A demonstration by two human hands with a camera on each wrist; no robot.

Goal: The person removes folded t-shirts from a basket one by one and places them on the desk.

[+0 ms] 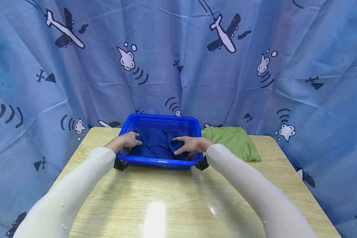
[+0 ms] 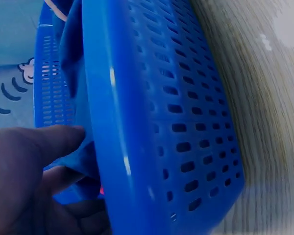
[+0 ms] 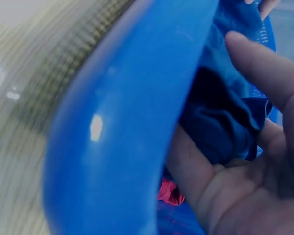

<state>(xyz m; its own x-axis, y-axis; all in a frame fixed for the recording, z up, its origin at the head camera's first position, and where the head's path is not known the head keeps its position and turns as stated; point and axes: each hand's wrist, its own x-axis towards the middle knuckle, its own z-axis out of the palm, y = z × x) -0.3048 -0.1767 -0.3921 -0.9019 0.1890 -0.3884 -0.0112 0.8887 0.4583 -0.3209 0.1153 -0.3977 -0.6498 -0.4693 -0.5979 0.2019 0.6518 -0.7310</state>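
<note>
Wood-grain tbl point(image 1: 122, 198) under blue perforated basket point(image 1: 160, 163); green cloth point(image 1: 235, 138) just R of basket, navy cloth point(image 1: 154, 143) inside it. L hand point(image 1: 130, 140) in basket's L end at navy edge, thumb + fingers apart; R hand point(image 1: 191, 144) in basket's R end, spread wide abt navy edge, small red bit point(image 3: 170, 192) nearby.

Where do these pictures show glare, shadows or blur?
Head view: white glare on the pale wood-grain table, faint shadows below the white-sleeved arms; left wrist view: thin highlights along the rim of the blue plastic basket; right wrist view: that rim looks blurred, with a white highlight.
</note>
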